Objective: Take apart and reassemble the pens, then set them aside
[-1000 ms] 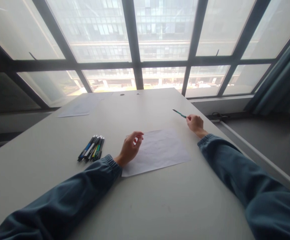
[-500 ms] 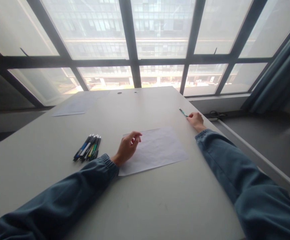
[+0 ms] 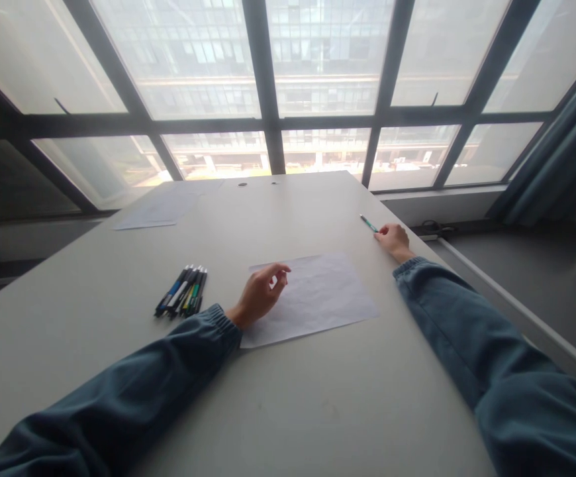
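On the right part of the table, my right hand (image 3: pixel 394 241) pinches the near end of a slim green and white pen (image 3: pixel 369 223), which lies slanted along the tabletop. My left hand (image 3: pixel 259 295) is over the left side of a white sheet of paper (image 3: pixel 325 295). Its fingers are loosely curled, with a gap between thumb and fingers and nothing seen in them. A bundle of several pens (image 3: pixel 182 291), with black, blue, white, yellow and green parts, lies left of that hand.
More white sheets (image 3: pixel 151 209) lie at the far left of the white table (image 3: pixel 288 411). Round holes are near its far edge. Large windows rise beyond. A blue-grey curtain (image 3: pixel 541 159) and a pale rail (image 3: pixel 516 311) stand to the right.
The whole view has shifted slightly, so things appear a little further right. Both hands keep almost the same places and poses; the right still pinches the green pen.
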A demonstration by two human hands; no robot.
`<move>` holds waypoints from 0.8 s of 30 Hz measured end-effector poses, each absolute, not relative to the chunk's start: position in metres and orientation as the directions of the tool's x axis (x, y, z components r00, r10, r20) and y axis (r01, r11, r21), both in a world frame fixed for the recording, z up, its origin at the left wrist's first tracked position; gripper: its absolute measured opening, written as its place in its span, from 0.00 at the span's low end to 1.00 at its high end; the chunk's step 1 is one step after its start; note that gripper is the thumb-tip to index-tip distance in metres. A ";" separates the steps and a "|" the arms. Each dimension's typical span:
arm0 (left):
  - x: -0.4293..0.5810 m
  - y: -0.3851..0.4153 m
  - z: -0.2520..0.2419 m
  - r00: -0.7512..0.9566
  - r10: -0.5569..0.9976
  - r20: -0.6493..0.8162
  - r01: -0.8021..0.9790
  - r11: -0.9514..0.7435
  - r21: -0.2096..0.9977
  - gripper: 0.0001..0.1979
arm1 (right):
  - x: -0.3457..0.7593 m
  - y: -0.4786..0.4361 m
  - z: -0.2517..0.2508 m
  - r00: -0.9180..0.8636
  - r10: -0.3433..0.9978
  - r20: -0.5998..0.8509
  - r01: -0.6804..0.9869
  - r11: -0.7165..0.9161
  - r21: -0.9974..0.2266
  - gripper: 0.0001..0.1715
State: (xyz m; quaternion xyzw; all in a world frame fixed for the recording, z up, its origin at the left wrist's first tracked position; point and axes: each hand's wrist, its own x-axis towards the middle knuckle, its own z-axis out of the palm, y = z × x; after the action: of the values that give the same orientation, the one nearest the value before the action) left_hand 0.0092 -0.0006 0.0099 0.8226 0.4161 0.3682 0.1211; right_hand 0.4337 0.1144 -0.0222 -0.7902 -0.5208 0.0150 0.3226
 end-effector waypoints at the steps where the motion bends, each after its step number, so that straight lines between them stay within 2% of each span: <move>1: 0.009 -0.001 0.009 0.405 0.767 0.497 0.603 -0.633 0.486 0.09 | 0.434 0.114 -0.022 0.460 0.832 0.310 0.807 -0.246 -0.536 0.11; 6: 0.010 -0.008 0.014 0.548 0.698 0.462 0.603 -0.712 0.360 0.09 | 0.434 0.114 -0.021 0.473 0.817 0.331 0.784 -0.219 -0.580 0.15; 11: 0.012 -0.019 0.026 0.668 0.653 0.358 0.597 -0.757 0.267 0.06 | 0.432 0.110 -0.020 0.489 0.790 0.370 0.796 -0.231 -0.559 0.15; 15: 0.009 -0.027 0.034 0.718 0.634 0.287 0.601 -0.773 0.205 0.06 | 0.423 0.105 -0.017 0.442 0.755 0.485 0.851 -0.181 -0.494 0.16; 20: -0.011 -0.025 0.049 0.644 0.726 0.241 0.713 -0.684 0.156 0.07 | 0.392 0.097 -0.007 0.181 0.747 0.640 0.910 0.119 -0.396 0.15; 24: -0.051 -0.008 0.062 0.420 0.880 0.221 0.889 -0.448 0.096 0.09 | 0.358 0.083 0.002 -0.053 0.720 0.691 0.854 0.391 -0.342 0.15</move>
State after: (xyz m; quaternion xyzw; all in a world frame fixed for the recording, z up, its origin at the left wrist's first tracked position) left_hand -0.0506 -0.0079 0.0619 0.8424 0.5249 0.1201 -0.0180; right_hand 0.3583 0.0826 0.0022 -0.5459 -0.7212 -0.0798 0.4191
